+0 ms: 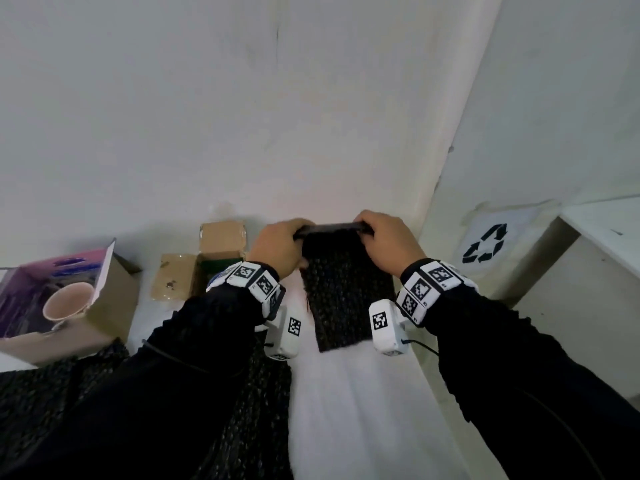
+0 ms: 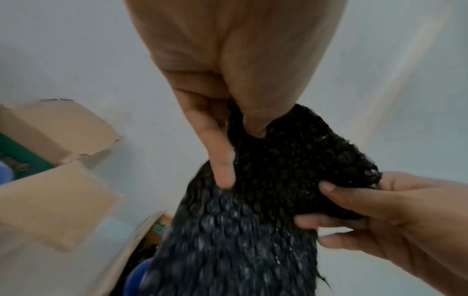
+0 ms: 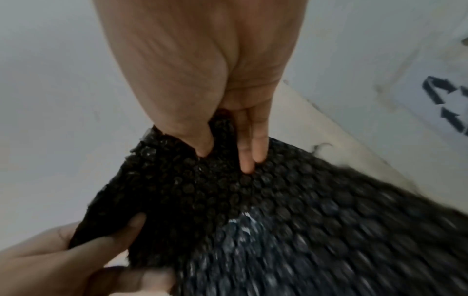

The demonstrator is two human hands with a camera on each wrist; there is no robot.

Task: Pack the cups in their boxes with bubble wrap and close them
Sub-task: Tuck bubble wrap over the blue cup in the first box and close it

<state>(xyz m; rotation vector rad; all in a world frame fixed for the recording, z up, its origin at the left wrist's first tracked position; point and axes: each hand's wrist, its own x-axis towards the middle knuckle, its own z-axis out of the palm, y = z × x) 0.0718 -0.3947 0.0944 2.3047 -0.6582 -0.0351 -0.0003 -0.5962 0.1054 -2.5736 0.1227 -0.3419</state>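
Note:
Both hands hold up a sheet of black bubble wrap point(image 1: 346, 289) by its top edge, above the white table. My left hand point(image 1: 280, 247) pinches the sheet's left corner; in the left wrist view its thumb and fingers point(image 2: 222, 170) clamp the bubble wrap point(image 2: 278, 170). My right hand point(image 1: 388, 244) pinches the right corner, fingers point(image 3: 250, 152) pressed into the bubble wrap point(image 3: 253, 200). A pink cup point(image 1: 67, 301) lies on its side inside a purple box point(image 1: 52, 299) at the far left. An open brown cardboard box point(image 1: 211, 261) stands left of my left hand; its inside is mostly hidden.
More black bubble wrap point(image 1: 259, 410) lies on the table under my left forearm. A white wall point(image 1: 242, 98) rises close behind. At the right a sheet with a recycling symbol point(image 1: 485, 249) sits beside a white shelf point(image 1: 606, 230). The table edge runs along the right.

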